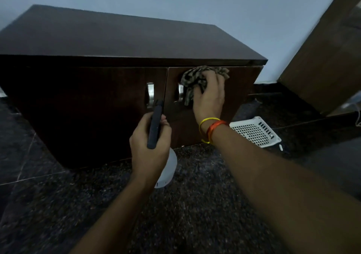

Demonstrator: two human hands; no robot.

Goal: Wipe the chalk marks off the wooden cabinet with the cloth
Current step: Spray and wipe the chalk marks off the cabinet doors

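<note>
Chalk marks hidden under bunched cloth (197, 80).

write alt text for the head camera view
The right hand presses a patterned cloth against the right door of a dark wooden cabinet, near its metal handle. The left hand holds a dark phone-like object; a white basket lies on the floor.

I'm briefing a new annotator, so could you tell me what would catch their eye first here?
The right hand presses a patterned cloth against the dark wooden cabinet, high on its right door beside a metal handle. Nearer the camera, the left hand grips a dark phone-like object, with a white basket on the floor to the right.
</note>
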